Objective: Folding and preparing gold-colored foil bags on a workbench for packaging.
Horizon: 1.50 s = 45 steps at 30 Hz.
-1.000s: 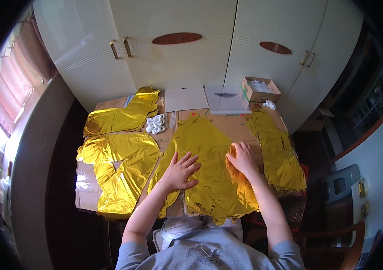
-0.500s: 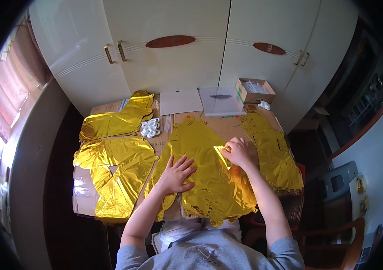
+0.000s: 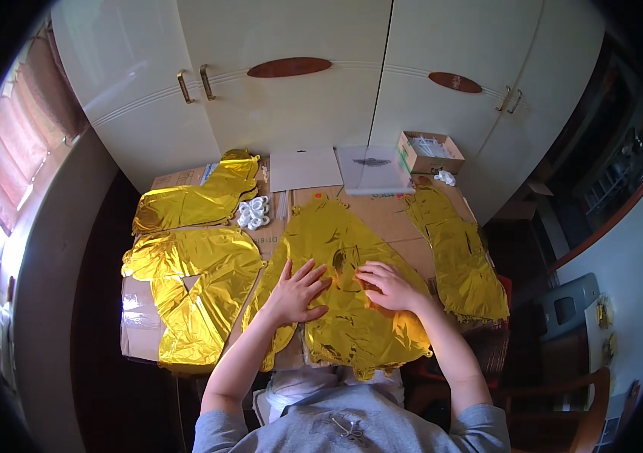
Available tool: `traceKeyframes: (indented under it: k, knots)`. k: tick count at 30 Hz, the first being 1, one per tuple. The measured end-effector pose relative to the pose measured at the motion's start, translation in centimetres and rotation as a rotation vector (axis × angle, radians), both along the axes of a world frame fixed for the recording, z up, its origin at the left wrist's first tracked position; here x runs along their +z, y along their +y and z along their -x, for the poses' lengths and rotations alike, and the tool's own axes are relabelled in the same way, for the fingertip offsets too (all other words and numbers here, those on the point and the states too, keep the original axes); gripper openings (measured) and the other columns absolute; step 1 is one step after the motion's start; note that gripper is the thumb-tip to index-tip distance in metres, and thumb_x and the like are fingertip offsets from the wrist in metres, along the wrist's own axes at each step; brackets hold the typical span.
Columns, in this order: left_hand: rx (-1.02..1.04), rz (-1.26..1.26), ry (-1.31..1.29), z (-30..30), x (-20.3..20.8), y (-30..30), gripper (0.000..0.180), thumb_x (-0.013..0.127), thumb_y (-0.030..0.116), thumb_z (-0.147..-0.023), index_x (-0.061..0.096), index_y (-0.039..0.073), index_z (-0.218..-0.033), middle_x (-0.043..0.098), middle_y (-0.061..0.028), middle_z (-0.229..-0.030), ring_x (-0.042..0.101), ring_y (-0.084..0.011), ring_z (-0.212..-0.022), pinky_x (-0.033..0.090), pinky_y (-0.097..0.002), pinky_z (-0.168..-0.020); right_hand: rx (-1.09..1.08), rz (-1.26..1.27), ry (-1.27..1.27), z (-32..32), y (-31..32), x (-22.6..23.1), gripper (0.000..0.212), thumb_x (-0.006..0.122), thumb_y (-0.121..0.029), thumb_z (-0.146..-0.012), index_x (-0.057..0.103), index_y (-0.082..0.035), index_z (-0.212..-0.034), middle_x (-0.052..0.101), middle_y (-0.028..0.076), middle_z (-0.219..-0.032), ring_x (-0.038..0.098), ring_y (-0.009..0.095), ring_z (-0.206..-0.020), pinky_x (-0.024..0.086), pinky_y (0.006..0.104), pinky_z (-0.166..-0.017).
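Note:
A large flat sheet of shiny gold foil (image 3: 329,234), which looks like an uninflated foil balloon, lies in front of me on the cardboard. My left hand (image 3: 291,294) rests palm down on its left part with the fingers spread. Over its right half is my right hand (image 3: 391,288), fingers stretched toward the left and tips on the foil. Beside those fingertips the foil puckers and shines. What lies under the right palm is hidden.
More gold foil pieces lie at the left (image 3: 200,291), far left (image 3: 193,205) and right (image 3: 457,260). White rings (image 3: 253,213) are bunched beyond my left hand. At the back stand a box of white sticks (image 3: 433,153), flat grey sheets (image 3: 305,171) and a cupboard (image 3: 284,106).
My right hand has moved left and slightly nearer across the foil. The lifted, folded foil edge it was holding now lies lower. My left hand has stayed in place.

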<state>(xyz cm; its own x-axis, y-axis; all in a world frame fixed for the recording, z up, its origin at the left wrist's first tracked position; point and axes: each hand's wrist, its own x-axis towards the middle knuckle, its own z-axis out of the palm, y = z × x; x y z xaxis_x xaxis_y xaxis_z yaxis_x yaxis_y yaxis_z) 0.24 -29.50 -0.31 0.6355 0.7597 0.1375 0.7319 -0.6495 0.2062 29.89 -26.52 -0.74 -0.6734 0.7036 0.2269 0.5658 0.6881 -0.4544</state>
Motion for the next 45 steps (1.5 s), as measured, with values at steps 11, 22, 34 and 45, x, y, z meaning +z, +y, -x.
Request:
traceKeyframes:
  k: [11, 22, 34, 45]
  knots:
    - [0.002, -0.004, -0.008, -0.1, 0.1, 0.1, 0.065, 0.057, 0.055, -0.082, 0.053, 0.016, -0.133, 0.040, -0.0102, -0.149, 0.030, -0.0315, -0.141, 0.015, -0.0649, -0.112, -0.079, -0.213, -0.005, 1.4, 1.9, -1.0, 0.034, 0.070, -0.032, -0.083, 0.070, -0.013, -0.111, 0.064, 0.001, -0.122, 0.056, 0.020, -0.118, 0.042, 0.0366, -0.098]
    - [0.006, 0.002, 0.005, -0.2, 0.1, -0.1, 0.065, 0.057, 0.054, -0.082, 0.052, 0.016, -0.134, 0.042, -0.0105, -0.147, 0.030, -0.0315, -0.142, 0.015, -0.0650, -0.112, -0.024, 0.039, -0.493, 1.5, 4.7, 1.2, 0.100, 0.061, -0.074, -0.071, 0.033, -0.019, -0.150, 0.029, 0.001, -0.157, 0.018, 0.033, -0.146, 0.020, 0.0484, -0.115]
    - [0.068, -0.174, -0.061, -1.9, 1.9, -0.3, 0.056, 0.057, 0.041, -0.088, 0.051, 0.007, -0.132, 0.047, -0.0130, -0.143, 0.032, -0.0317, -0.141, 0.017, -0.0564, -0.115, -0.055, 0.074, -0.555, 1.8, 4.9, 1.6, 0.116, 0.064, -0.079, -0.061, 0.022, -0.022, -0.153, 0.022, 0.000, -0.159, 0.013, 0.034, -0.147, 0.014, 0.0506, -0.118]
    - [-0.208, 0.220, -0.294, -5.9, -1.3, 7.3, 0.020, 0.066, 0.018, -0.081, 0.070, 0.012, -0.100, 0.067, -0.0050, -0.104, 0.061, -0.0272, -0.100, 0.045, -0.0391, -0.092, -0.050, 0.059, -0.556, 2.1, 4.7, 1.8, 0.117, 0.070, -0.075, -0.059, 0.024, -0.021, -0.152, 0.024, -0.002, -0.158, 0.015, 0.033, -0.147, 0.013, 0.0531, -0.118]
